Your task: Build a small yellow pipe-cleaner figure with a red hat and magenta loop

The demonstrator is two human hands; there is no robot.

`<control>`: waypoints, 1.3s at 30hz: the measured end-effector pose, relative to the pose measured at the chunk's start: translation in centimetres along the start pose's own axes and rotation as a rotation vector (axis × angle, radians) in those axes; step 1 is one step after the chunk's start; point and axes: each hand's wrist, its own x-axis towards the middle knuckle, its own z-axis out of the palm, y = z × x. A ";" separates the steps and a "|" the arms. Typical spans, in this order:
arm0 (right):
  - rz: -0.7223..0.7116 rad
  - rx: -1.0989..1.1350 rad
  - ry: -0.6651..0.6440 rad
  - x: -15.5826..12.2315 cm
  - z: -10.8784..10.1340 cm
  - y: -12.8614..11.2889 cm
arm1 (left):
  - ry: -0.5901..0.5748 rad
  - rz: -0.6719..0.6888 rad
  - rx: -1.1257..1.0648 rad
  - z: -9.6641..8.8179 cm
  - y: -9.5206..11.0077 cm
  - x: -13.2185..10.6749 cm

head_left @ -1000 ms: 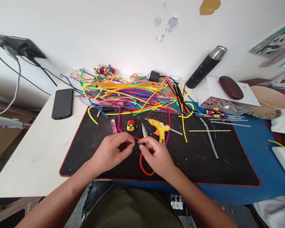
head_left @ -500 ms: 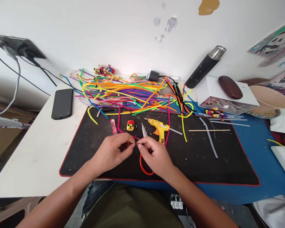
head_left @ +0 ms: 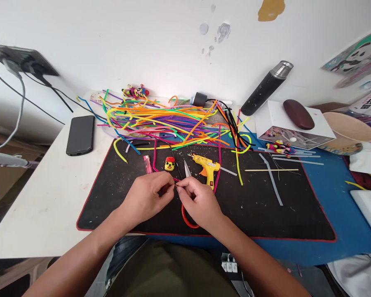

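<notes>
Dark and thin, a short strand (head_left: 176,185) shows in the narrow gap between the two hands, left of the glue gun (head_left: 209,166) and a little nearer the person. Too little of it shows to tell whether it is wire, thread or fuzzy stem.

The left hand (head_left: 150,194) has thumb and forefinger closed tip to tip, apparently on one end, with a rounded gap behind the pinch. The right hand (head_left: 200,203) also pinches, its thumb and forefinger tips meeting at the other end; its remaining fingers are curled and partly hidden.

The strand should be almost weightless, probably bendable, and easy to lose from the fingertips. Its ends look the best place for a hold, with a light pinch and little pull; a firm squeeze could kink it.

Just left of the glue gun is the blade of the scissors (head_left: 187,169), their handle partly under the right hand. Further left of the gun sit a small yellow head (head_left: 170,165) with a red top, then a pink lighter (head_left: 147,164). Behind the gun spreads a heap of coloured stems (head_left: 173,119); to its right lies a thin stick (head_left: 272,170).
</notes>
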 end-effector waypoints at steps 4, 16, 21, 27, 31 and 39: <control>0.005 -0.028 0.017 0.2 0.4 -0.1 | 0.081 0.134 0.255 0.7 -0.1 0.2; 0.042 0.152 -0.111 -0.1 -0.6 0.2 | -0.197 -0.260 -0.442 -1.5 0.1 0.0; 0.091 0.276 -0.174 -0.1 -0.6 0.0 | -0.270 -0.336 -0.679 -1.8 -0.4 -0.1; 0.062 0.112 -0.095 -0.2 -0.4 0.3 | -0.262 -0.328 -0.429 -1.4 0.0 0.0; 0.013 -0.022 -0.027 -0.1 -0.1 0.4 | -0.170 -0.223 -0.120 -0.5 0.4 0.0; 0.069 0.101 -0.082 0.1 -0.4 0.0 | -0.268 -0.318 -0.472 -1.8 0.4 0.1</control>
